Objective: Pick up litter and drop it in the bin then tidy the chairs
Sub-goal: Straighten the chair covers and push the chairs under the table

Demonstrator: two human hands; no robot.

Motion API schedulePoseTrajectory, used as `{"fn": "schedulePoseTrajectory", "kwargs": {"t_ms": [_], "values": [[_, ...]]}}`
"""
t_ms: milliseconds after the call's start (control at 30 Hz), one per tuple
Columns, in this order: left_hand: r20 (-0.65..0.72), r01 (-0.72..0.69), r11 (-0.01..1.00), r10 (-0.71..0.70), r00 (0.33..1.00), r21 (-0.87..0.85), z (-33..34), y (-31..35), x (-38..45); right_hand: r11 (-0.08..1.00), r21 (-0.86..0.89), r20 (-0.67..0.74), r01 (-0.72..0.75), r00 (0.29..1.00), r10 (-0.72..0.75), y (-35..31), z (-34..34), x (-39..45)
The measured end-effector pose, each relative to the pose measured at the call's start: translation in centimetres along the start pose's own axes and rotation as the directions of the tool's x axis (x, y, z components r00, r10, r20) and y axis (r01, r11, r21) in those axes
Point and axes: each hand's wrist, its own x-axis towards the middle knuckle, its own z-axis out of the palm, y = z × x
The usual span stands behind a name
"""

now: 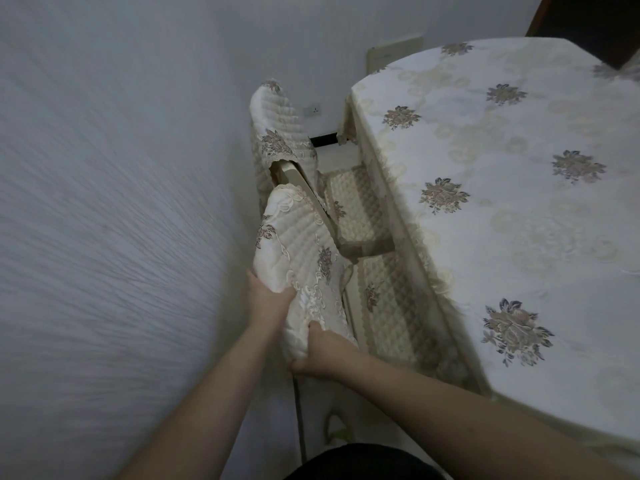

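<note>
Center-bottom of the frame: we've got both hands on the near chair (301,258), gripping the top of its quilted backrest cover. Left hand (266,299) fingers clamped on the cover's left edge; right hand (320,351) fingers curled tight around its lower corner. Near chair sits just beside the table (519,202), seat tucked under the floral tablecloth edge. Second chair (280,133) stands further up, center frame, also pushed against the table, near the wall (104,168). We can't see any litter or bin.
</note>
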Motion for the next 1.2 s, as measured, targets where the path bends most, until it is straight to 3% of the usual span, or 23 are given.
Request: {"fn": "schedulePoseTrajectory", "kwargs": {"t_ms": [200, 1200], "values": [[0.016, 0.067, 0.998, -0.066, 0.998, -0.020, -0.1, -0.4, -0.5, 1.000, -0.013, -0.028, -0.023, 0.999, 0.023, 0.0, 0.8, -0.2], [0.028, 0.023, 0.991, -0.020, 0.999, -0.133, 0.6, -1.2, -0.9, 0.988, -0.148, -0.044, 0.039, 0.998, -0.046, 0.8, 0.6, -0.2]]}}
